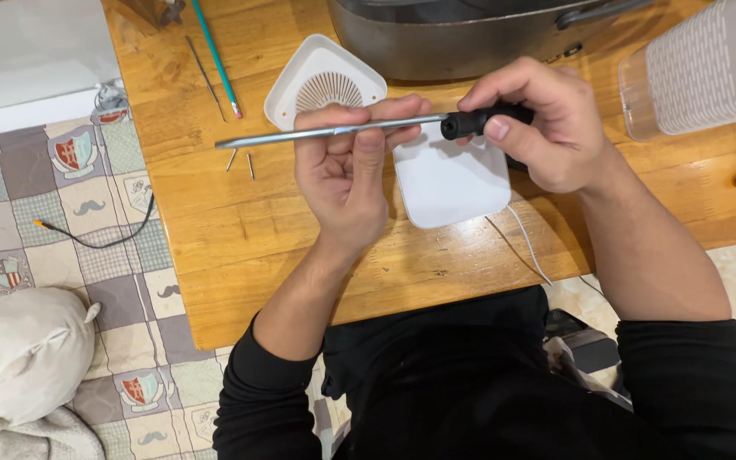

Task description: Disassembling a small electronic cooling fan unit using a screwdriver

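Observation:
A long screwdriver (300, 135) with a grey metal shaft and a black handle is held level above a wooden table (215, 230). My left hand (347, 170) pinches the shaft near its middle with the fingertips. My right hand (538, 123) grips the black handle at the right end. The tip points left. Under the hands lies a white flat device (449, 183) with a round slotted vent at its far corner and a white cable (526, 243) running off the near edge.
Two small screws (240, 162) lie left of the white device. A green pencil (216, 60) and a thin metal rod (204, 66) lie at the back left. A grey metal pot (453, 34) and a white woven container (704, 68) stand at the back.

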